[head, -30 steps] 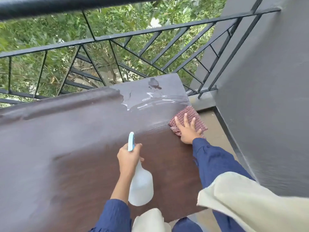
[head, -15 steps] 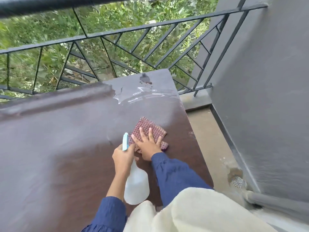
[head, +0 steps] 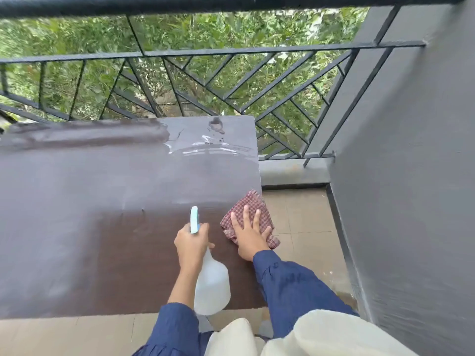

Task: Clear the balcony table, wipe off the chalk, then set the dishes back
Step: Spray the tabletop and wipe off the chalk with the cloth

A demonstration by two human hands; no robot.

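Observation:
The brown balcony table (head: 102, 227) fills the left and middle of the view; pale chalk haze covers most of it, while the near right part is darker and wiped. A wet patch (head: 205, 147) glistens at its far right corner. My left hand (head: 191, 242) grips the neck of a translucent spray bottle (head: 212, 286) with a light blue trigger. My right hand (head: 248, 235) presses flat, fingers spread, on a red checked cloth (head: 250, 209) at the table's right edge; part of the cloth overhangs the edge.
A black metal railing (head: 231, 80) runs behind the table with green foliage beyond. A grey wall (head: 411, 201) stands close on the right. Tiled floor (head: 303, 222) shows between table and wall. No dishes are in view.
My right hand slid the cloth left toward the bottle, then back right to the table's edge. My left hand with the bottle stayed about in place.

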